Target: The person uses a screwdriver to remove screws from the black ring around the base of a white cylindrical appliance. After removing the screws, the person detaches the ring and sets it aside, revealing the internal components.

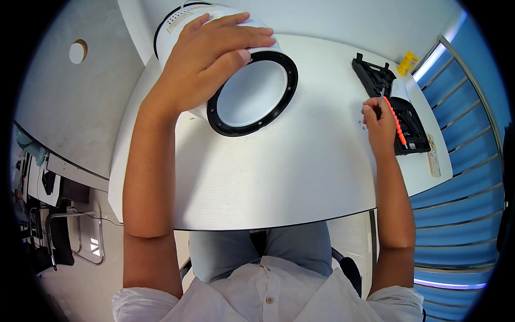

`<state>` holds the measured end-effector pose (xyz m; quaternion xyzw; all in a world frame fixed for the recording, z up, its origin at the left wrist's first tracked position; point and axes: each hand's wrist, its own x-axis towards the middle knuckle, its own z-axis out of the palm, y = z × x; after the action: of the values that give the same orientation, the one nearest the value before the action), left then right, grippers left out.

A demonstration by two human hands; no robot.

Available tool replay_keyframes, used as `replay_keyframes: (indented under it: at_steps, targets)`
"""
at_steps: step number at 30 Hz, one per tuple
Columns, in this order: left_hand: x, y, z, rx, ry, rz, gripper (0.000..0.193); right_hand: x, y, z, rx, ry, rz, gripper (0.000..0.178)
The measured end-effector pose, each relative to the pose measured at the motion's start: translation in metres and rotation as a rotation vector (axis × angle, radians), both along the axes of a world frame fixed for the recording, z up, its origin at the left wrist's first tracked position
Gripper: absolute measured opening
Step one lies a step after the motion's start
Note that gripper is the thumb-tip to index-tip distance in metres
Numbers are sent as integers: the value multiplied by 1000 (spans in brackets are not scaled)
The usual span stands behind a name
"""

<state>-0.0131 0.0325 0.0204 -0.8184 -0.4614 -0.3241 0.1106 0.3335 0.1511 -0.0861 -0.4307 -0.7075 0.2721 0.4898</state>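
Note:
A white cylindrical housing [215, 11] lies on its side on the table, its black end ring [294, 80] with small screw holes turned towards me. My left hand [206, 59] rests on top of it with fingers stretched out, the thumb near the ring. At the right, my right hand [380, 129] is closed round a screwdriver [382, 95] whose metal shaft points up; most of its handle is hidden by the fingers. That hand is beside an open black tool case [416, 129], along which runs an orange flexible shaft [396, 121].
Small metal bits [362, 125] lie left of my right hand on the white table [268, 182]. A yellow package [407, 63] stands at the far right corner. A metal railing [466, 129] borders the right side, and a chair frame [80, 236] stands on the floor at left.

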Motion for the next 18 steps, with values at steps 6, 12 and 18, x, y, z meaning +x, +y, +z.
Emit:
replay_keyframes:
  at_steps: [6, 12, 18]
  targets:
    - [2, 0, 0, 6, 2, 0, 41, -96, -55, 8, 709, -132, 557, 25]
    - [2, -2, 0, 32, 11, 20, 39, -175, -84, 14, 1025, -122, 675, 18]
    - [4, -2, -4, 54, -34, 32, 37, -184, -82, 6, 1001, -135, 610, 21]
